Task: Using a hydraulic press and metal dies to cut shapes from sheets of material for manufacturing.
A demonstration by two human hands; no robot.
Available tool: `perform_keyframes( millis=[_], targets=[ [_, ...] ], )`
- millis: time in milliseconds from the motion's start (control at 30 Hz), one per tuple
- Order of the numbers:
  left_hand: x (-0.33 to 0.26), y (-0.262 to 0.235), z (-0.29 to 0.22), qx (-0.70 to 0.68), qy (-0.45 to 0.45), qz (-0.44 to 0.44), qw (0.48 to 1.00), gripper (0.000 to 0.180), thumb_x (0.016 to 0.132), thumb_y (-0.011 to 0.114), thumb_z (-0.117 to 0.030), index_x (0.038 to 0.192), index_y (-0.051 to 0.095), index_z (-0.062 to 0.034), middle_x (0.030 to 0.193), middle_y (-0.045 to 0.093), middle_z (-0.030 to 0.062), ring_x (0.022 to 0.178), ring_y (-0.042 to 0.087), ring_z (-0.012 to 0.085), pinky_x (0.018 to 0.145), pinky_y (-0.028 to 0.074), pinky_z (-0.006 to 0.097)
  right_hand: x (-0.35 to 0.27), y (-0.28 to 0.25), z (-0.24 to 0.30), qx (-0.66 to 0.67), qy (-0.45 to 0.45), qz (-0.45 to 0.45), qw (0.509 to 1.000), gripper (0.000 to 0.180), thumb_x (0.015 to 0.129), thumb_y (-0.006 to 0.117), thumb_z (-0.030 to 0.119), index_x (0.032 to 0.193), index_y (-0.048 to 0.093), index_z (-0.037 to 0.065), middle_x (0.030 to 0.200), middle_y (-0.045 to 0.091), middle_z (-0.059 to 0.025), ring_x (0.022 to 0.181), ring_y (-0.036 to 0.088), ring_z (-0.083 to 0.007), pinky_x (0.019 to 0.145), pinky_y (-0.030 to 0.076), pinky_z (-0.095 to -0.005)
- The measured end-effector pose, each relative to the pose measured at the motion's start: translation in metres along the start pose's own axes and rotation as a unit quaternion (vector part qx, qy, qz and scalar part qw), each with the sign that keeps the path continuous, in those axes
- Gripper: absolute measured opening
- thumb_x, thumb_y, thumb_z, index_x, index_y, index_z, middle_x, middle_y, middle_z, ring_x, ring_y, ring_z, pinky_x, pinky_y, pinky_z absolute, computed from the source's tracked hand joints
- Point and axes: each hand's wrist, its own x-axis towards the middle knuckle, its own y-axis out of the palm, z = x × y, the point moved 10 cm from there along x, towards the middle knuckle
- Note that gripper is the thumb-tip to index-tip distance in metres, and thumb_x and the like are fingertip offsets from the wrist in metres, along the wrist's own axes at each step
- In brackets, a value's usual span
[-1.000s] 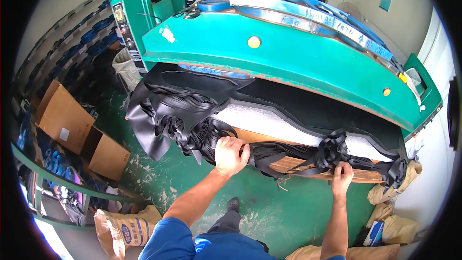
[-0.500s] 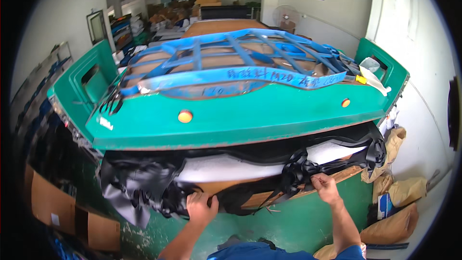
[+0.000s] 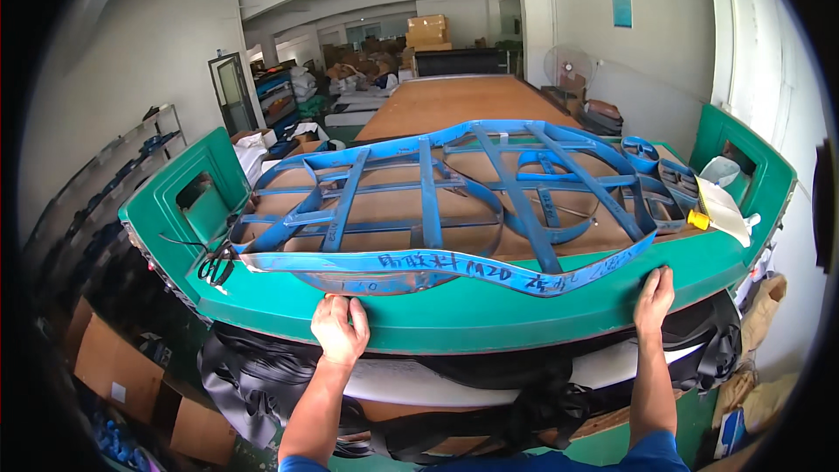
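Both arms reach up to the front of a green cutting-press table (image 3: 489,319). My left hand (image 3: 341,329) lies on the front panel left of middle, its fingers curled, over the spot where an orange round button showed before. My right hand (image 3: 655,293) is closed in the same manner over the other button's spot on the right. Both buttons are hidden by the hands. Just behind them lies a large curved blue cutting die (image 3: 428,210), handwritten on its front, over brown board. Smaller blue dies (image 3: 642,155) sit at its right end.
Below the panel hang black sheet scraps (image 3: 262,376) and a white sheet (image 3: 428,382). Cardboard boxes (image 3: 114,354) stand lower left, brown sacks (image 3: 760,315) lower right. A yellow object (image 3: 698,219) lies at the table's right. A long brown bench (image 3: 463,103) runs behind.
Both hands have left the black scraps under the table and risen to the front panel, where they now cover the orange buttons. My view has tilted upward.
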Motion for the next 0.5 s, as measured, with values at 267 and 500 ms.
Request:
perform_keyframes(
  millis=[267, 500],
  targets=[
    [-0.002, 0.006, -0.003, -0.035, -0.084, 0.045, 0.995, 0.016, 0.088, 0.064, -0.012, 0.077, 0.057, -0.0031, 0.070, 0.058, 0.0148, 0.066, 0.057, 0.0360, 0.062, 0.047, 0.045, 0.010, -0.005, -0.012, 0.068, 0.016, 0.057, 0.996, 0.025, 0.100, 0.050, 0.010, 0.077, 0.047, 0.001, 0.067, 0.045, -0.0064, 0.059, 0.041, -0.0152, 0.055, 0.039, -0.0318],
    [-0.081, -0.026, -0.043, -0.130, -0.091, 0.196, 0.968, 0.018, 0.087, 0.067, -0.018, 0.076, 0.065, -0.0046, 0.072, 0.065, 0.0155, 0.067, 0.064, 0.0359, 0.062, 0.051, 0.044, -0.076, -0.011, 0.031, 0.183, 0.132, 0.302, 0.926, 0.019, 0.096, 0.059, 0.008, 0.079, 0.059, -0.001, 0.071, 0.058, -0.0016, 0.069, 0.052, -0.0081, 0.063, 0.046, -0.0275]
  ],
)
